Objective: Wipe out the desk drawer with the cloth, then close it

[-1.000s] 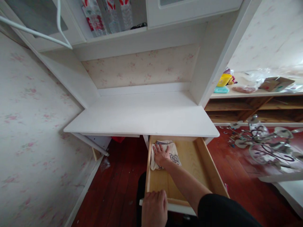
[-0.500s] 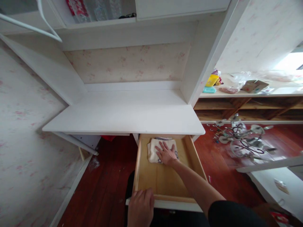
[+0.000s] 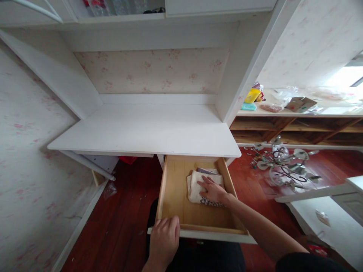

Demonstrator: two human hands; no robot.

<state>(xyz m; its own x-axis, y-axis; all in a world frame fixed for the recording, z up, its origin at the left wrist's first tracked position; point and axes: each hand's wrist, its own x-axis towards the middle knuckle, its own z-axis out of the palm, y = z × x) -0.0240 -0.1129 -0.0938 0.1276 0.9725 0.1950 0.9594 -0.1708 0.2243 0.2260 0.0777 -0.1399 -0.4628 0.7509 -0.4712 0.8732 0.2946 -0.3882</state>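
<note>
Pulled out from under the white desk (image 3: 141, 130) is a wooden drawer (image 3: 172, 196) with a white front. Inside it, toward the right, lies a folded cream cloth (image 3: 195, 190) with dark marks along its near edge; another folded, greyish cloth edge (image 3: 208, 171) shows just behind. My right hand (image 3: 214, 190) rests flat on the cream cloth, fingers spread. My left hand (image 3: 166, 236) is curled over the drawer's front edge at its left corner, gripping it.
A chandelier (image 3: 289, 162) lies on the red wooden floor at right. Beyond it, a low shelf (image 3: 300, 126) carries a box (image 3: 300, 104), plastic bags and a yellow item (image 3: 252, 95). A white cabinet piece (image 3: 312, 215) stands at lower right. Upper shelving hangs over the desk.
My right hand and the folded cloth have moved to the right within the drawer. My left hand keeps its grip on the drawer front.
</note>
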